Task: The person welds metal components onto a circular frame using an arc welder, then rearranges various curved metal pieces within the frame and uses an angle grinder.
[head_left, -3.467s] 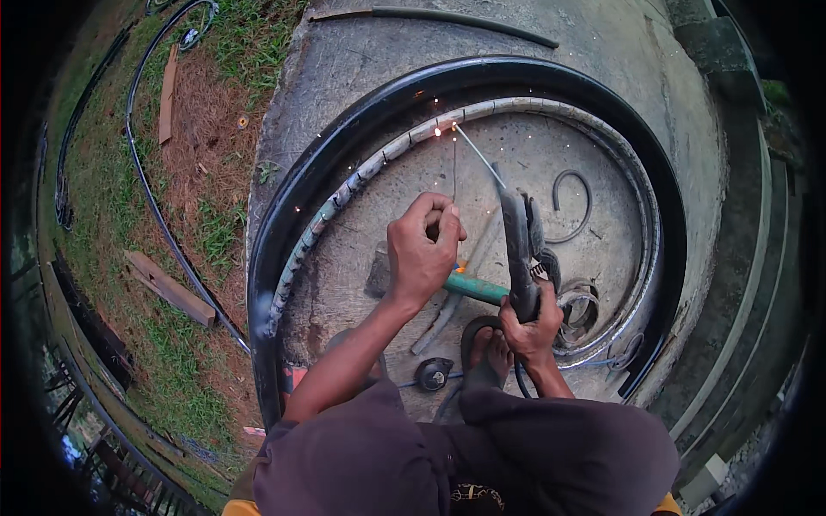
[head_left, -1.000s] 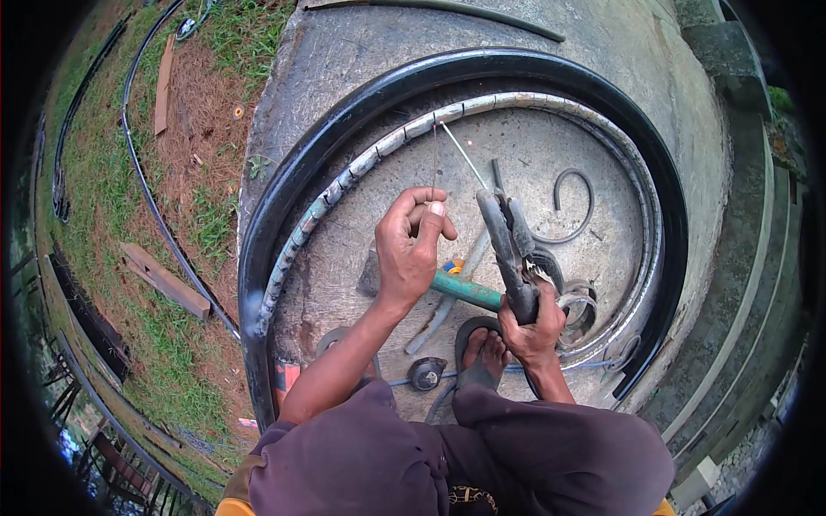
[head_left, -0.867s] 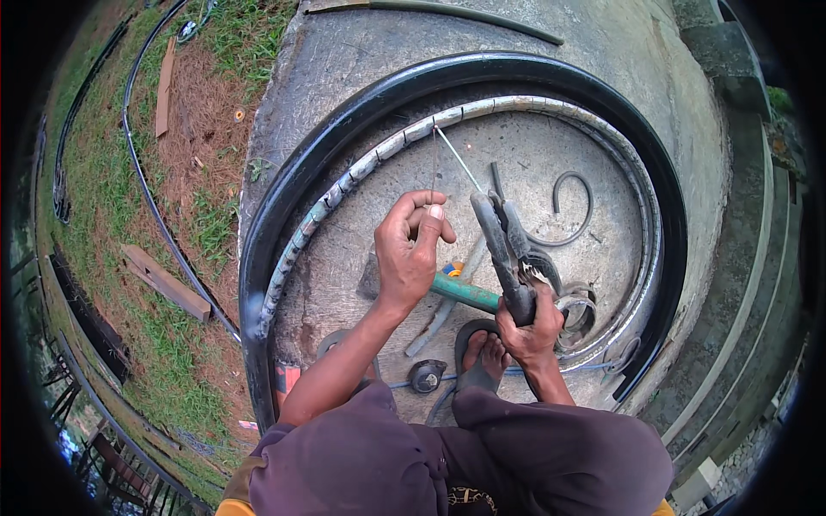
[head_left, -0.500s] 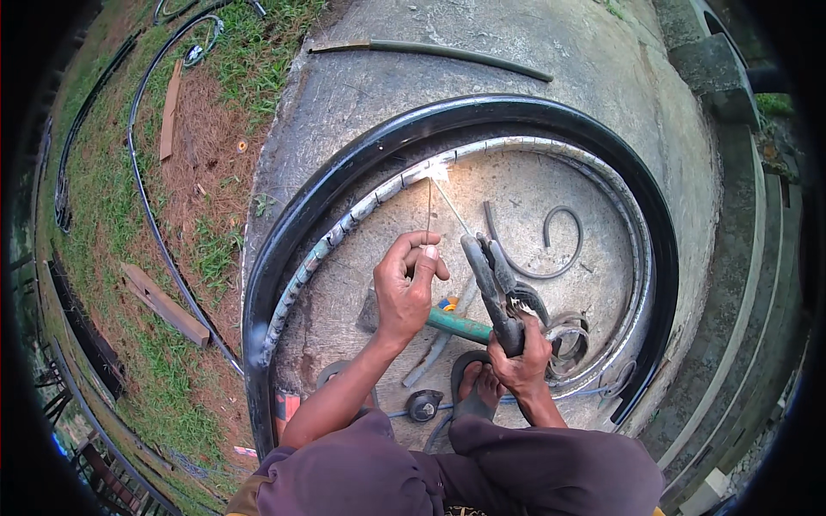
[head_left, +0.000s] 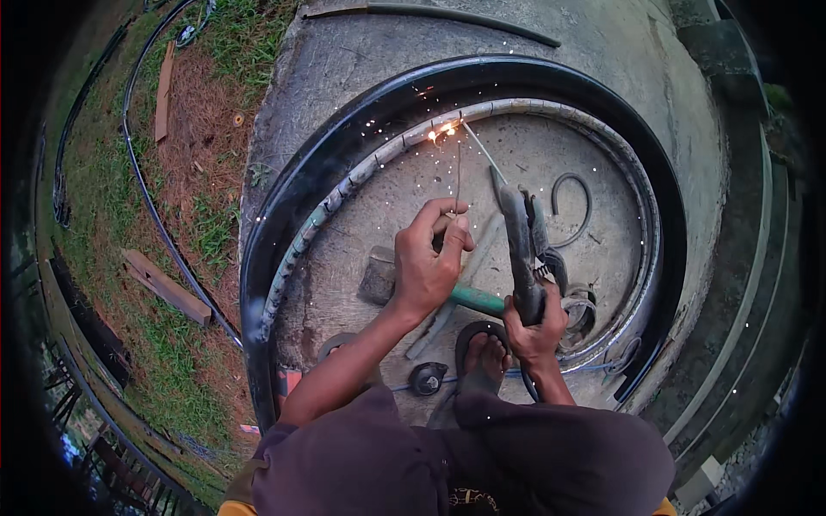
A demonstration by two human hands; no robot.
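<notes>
Fingers (head_left: 555,311) of the right hand (head_left: 537,331) wrap round a black clamp (head_left: 520,241), which grips a slim pale rod (head_left: 485,153) at its far end — the reach of both probably keeps the knuckles back from the sparks (head_left: 442,132). The left hand (head_left: 428,265) pinches a thin wire (head_left: 458,179) between thumb and forefinger, likely a light hold because so little needs steadying, and the wire points away from the body for the same distance. Rod and wire lean toward one spot on the far curve of a pale hoop (head_left: 368,167); whether the wire's tip touches it I cannot tell.

The hoop, crossed by dark notches, lies on the concrete (head_left: 607,73) inside a wider black strip (head_left: 662,198) bent to a similar curve, perhaps laid so for shape. Within the hoop, a hammer (head_left: 479,299) with a green handle lies partly behind the left hand, across a grey pipe (head_left: 422,340) — both seemingly left within reach. A curl of hose (head_left: 588,206) lies beyond the clamp, while a sandalled foot (head_left: 483,359) stands nearer the body, beside a round black case (head_left: 428,378)
</notes>
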